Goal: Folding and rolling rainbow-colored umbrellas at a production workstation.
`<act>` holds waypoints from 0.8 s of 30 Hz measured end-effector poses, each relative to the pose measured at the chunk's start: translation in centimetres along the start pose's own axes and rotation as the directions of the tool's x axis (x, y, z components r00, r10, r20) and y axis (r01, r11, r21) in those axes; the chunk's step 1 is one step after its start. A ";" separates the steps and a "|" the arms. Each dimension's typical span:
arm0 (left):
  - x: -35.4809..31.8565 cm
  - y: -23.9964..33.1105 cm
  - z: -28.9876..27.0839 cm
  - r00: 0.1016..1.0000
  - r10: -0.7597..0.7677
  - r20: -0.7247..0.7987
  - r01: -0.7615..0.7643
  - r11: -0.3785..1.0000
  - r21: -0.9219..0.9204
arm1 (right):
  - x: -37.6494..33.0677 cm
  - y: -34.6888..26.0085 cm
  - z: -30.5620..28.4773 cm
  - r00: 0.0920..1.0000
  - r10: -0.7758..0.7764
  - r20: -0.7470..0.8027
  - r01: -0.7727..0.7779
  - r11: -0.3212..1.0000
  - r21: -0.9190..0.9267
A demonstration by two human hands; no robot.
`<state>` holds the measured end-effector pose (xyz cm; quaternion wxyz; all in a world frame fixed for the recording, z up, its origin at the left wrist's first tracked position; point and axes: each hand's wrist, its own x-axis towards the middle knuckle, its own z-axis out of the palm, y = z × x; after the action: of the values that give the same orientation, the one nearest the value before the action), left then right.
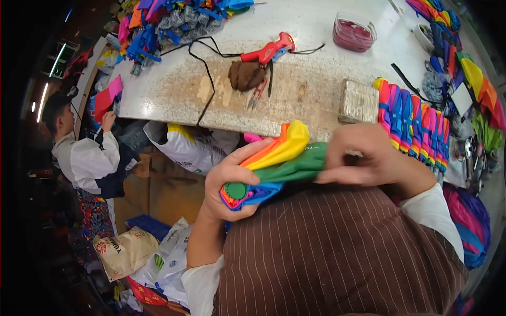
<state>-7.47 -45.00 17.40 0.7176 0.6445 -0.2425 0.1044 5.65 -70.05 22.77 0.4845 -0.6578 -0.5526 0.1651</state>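
Observation:
My left hand (217,184) is closed around a loosely gathered rainbow umbrella (290,145), held just in front of my brown striped apron (327,247). A round green cap (235,190) shows at the umbrella's end, beside my left thumb. Yellow, orange and green cloth panels spread to the right out of that grip. With fingers and thumb brought together, my right hand (363,155) pinches the edge of the green panel. The other panels, blue and purple, are bunched under my left fingers.
On the worktable (174,100) lie a red glue gun (269,50), a brown lump (245,77), snips (258,95), a worn block (358,101) and a plastic tub (354,36). Rolled umbrellas (416,124) line the right. Left, a person (84,152) handles pink-red cloth. Bags (126,250) lie below.

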 end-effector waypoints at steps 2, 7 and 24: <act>-0.2 -0.3 0.4 0.995 0.029 0.091 -0.030 1.000 0.009 | -1.2 0.0 -2.3 0.961 -0.066 -0.269 0.173 0.900 0.399; -0.4 0.3 1.2 0.989 -0.024 0.144 0.012 0.996 0.088 | 0.5 2.9 -1.1 0.975 -0.221 0.035 0.223 0.960 -0.170; -0.7 -0.3 2.3 0.986 -0.045 0.160 0.028 0.994 0.106 | 0.5 3.8 3.2 0.878 -0.438 0.191 0.429 0.899 0.090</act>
<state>-8.39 -47.21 16.94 0.6630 0.6914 -0.2824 0.0511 5.55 -67.83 18.23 0.4638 -0.4855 -0.7292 0.1321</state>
